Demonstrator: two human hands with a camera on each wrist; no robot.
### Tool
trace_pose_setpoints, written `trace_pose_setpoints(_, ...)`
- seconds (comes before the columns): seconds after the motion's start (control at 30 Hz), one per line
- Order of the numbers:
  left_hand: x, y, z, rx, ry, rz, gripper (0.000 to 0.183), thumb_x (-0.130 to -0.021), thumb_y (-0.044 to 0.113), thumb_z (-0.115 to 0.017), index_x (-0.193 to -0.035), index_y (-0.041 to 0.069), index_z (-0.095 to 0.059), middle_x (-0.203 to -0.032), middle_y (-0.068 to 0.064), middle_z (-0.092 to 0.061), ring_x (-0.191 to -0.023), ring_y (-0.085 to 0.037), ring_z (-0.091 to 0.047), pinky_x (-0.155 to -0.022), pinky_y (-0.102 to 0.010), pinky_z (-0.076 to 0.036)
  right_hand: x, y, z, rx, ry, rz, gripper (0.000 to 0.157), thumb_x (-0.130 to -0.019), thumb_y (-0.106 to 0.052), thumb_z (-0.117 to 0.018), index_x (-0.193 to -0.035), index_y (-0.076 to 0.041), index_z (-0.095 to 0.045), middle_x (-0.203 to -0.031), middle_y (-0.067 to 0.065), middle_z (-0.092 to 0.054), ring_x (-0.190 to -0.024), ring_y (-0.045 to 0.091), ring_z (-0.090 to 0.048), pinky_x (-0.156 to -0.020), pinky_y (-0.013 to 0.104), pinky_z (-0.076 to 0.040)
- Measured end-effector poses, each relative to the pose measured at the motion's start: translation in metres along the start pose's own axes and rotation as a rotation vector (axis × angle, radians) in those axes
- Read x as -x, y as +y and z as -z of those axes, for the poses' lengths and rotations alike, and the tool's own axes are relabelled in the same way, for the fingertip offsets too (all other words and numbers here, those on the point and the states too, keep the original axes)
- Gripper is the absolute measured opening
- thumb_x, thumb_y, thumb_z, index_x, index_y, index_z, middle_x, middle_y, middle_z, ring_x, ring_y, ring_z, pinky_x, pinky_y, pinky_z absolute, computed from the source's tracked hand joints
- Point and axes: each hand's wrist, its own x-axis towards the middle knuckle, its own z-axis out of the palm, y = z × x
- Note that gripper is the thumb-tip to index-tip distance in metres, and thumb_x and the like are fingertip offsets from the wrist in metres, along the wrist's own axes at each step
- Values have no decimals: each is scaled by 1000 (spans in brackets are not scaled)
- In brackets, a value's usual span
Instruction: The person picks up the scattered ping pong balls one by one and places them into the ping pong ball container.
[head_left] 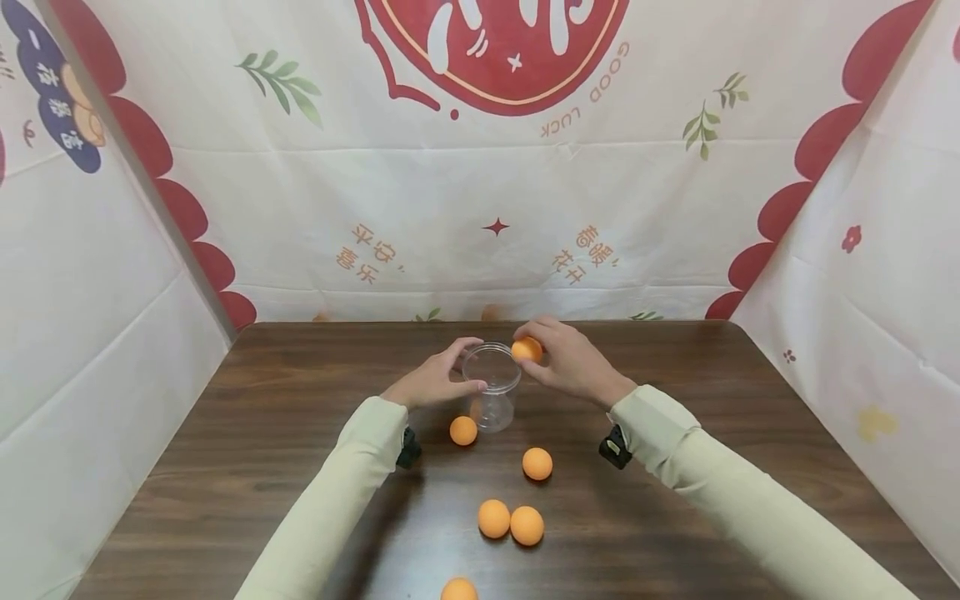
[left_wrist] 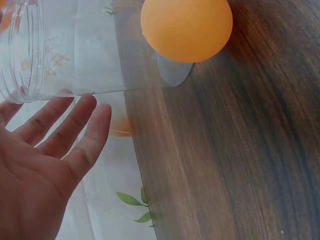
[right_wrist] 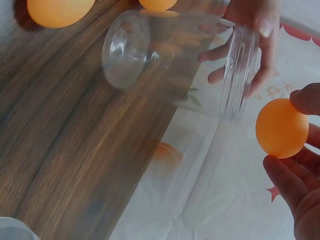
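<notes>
A clear plastic jar stands upright on the table, its round rim facing up. My left hand holds it near the rim, thumb on the near side and fingers around the far side; the left wrist view shows those fingers spread along the jar's wall. My right hand pinches an orange ping-pong ball between thumb and fingertips, beside the rim at its right. Another orange ball lies at the jar's near left, below my left hand.
On the brown wooden table, one orange ball lies nearer to me, then a touching pair, and another ball at the bottom edge. A pale curved rim shows in the right wrist view's corner. Printed cloth hangs behind.
</notes>
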Motion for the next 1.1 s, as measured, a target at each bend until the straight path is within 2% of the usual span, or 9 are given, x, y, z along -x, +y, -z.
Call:
trace_pose_setpoints(0.33, 3, -2, -2, 9, 3, -5, 68, -91, 34, -63, -146, 18, -27, -138, -13, -48, -120, -35, -52, -99, -45, -45, -11, -8, -23, -11, -29, 31, 27, -85, -17, -71, -107, -5, -64, -103, 7, -62, -80, 16, -57, -72, 31, -52)
trace_pose_setpoints(0.5, 4, -4, -6, 13, -2, -15, 70, -91, 37, -63, -147, 18, -26, -140, -12, -46, -124, -32, -49, -101, -44, -44, -11, -8, -33, -3, -25, 40, 25, -83, -14, -72, -105, -4, -64, -102, 7, -62, -77, 16, -58, -69, 30, -52)
trace_pose_setpoints(0.63, 5, -4, -7, 18, 2, -22, 70, -92, 35, -63, -147, 15, -26, -140, -15, -46, -123, -33, -50, -100, -45, -45, -12, -8, -38, -7, -38, 45, 25, -83, -14, -71, -105, -4, -64, -103, 7, -62, -78, 14, -58, -70, 30, -52)
trace_pose_setpoints(0.73, 6, -3, -6, 23, 2, -23, 70, -92, 34, -62, -148, 14, -25, -140, -17, -46, -121, -35, -51, -99, -45, -45, -13, -9, -39, -2, -54, 33, 26, -84, -16, -71, -107, -4, -64, -104, 7, -62, -78, 14, -58, -70, 31, -52)
trace_pose_setpoints(0.9, 4, -3, -5, 5, 5, -26, 70, -91, 37, -63, -147, 19, -26, -140, -15, -47, -120, -30, -52, -99, -44, -45, -14, -9, -37, 33, -69, 16, 28, -83, -16, -72, -107, -5, -64, -104, 6, -62, -78, 14, -58, -71, 31, -53)
trace_pose_setpoints(1.1, 0, -5, -5, 13, 14, -52, 68, -92, 34, -63, -147, 19, -26, -139, -13, -47, -119, -28, -53, -98, -43, -46, -14, -9, -32, 41, -100, 19, 25, -84, -15, -71, -106, -7, -64, -107, 8, -62, -78, 17, -61, -69, 32, -53)
